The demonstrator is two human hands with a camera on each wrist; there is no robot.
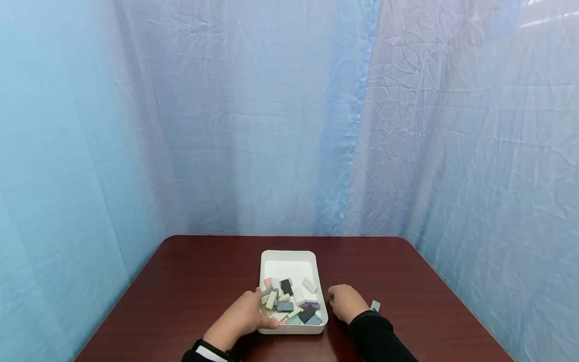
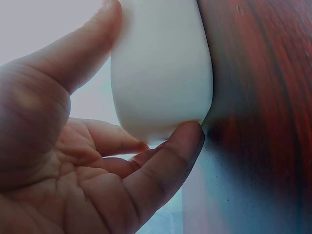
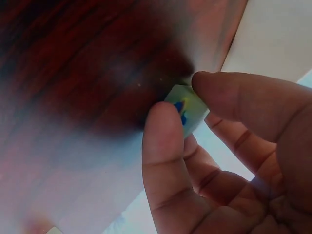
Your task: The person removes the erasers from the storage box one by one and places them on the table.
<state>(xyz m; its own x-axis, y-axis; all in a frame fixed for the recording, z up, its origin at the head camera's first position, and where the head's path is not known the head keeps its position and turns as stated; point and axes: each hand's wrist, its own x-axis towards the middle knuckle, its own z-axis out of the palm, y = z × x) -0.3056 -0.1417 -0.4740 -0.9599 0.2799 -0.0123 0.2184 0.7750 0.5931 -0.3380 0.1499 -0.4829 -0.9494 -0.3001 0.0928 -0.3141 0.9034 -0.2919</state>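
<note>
A white plastic tray (image 1: 289, 329) stands on the table, with small rectangular blocks (image 1: 285, 306) in pale green, white, grey, black, purple and pink heaped in its nearer part. My left hand (image 1: 246, 314) grips the tray's near left corner. In the left wrist view, the thumb is at one side of the tray wall (image 2: 163, 73) and the fingertips curl at its lower end. Just right of the tray, my right hand (image 1: 348, 302) pinches a pale green block (image 3: 195, 109) with blue and yellow marks, low over the table, between thumb and fingers.
A grey-green block (image 1: 375, 305) lies on the table beside the right wrist. The dark red-brown table (image 1: 203, 266) extends around the tray. Pale blue curtains (image 1: 271, 125) hang behind the table and along both sides.
</note>
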